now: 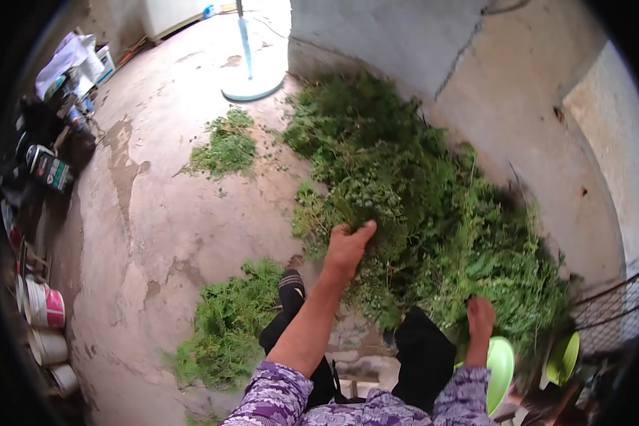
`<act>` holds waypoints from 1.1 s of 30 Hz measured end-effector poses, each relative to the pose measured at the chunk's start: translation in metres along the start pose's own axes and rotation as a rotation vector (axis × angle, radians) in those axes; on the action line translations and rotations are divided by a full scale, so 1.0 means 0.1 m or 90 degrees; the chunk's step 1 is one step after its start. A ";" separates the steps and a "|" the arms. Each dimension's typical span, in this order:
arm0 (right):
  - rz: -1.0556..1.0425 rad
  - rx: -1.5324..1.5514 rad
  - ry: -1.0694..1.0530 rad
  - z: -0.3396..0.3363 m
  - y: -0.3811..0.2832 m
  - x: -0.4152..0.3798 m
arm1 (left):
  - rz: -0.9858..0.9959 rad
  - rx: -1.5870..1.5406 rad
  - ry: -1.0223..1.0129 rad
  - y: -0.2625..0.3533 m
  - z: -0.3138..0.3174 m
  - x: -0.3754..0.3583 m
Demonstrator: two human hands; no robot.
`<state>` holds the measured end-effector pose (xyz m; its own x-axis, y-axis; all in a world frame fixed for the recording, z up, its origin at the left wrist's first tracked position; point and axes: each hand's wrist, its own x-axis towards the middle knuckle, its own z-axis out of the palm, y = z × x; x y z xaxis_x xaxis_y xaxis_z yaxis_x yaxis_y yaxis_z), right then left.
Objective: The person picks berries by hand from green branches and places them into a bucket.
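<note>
Apparently picking over greens [419, 170], heaped from one to four o'clock; near dial centre with the left hand [347, 251], curled, thumb out; at four with the right hand [481, 318]; impossible to tell either grip; next, probably calling for a firm hold before lifting.

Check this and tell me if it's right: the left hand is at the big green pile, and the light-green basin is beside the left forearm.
Wrong on the basin's side. The left hand is at the big green pile, but the light-green basin is beside the right forearm, as the head view shows.
</note>
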<state>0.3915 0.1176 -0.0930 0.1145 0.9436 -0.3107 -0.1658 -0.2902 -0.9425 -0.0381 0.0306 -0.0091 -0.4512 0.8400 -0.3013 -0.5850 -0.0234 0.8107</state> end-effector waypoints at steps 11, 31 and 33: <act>-0.176 0.082 -0.286 2.49 -0.42 -0.41 | -0.023 0.140 -0.012 -0.07 0.28 -0.03; -0.114 0.009 -0.336 2.19 -0.44 -0.20 | -0.014 0.287 -0.106 -0.39 0.72 -0.08; -0.051 0.088 -0.272 2.10 -0.47 -0.05 | -0.052 0.344 -0.087 -0.40 0.72 -0.09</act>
<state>0.1926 0.1596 -0.0214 -0.2765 0.9521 -0.1310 -0.3053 -0.2162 -0.9274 0.0377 0.0633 -0.0029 -0.3073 0.8908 -0.3348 -0.1694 0.2950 0.9404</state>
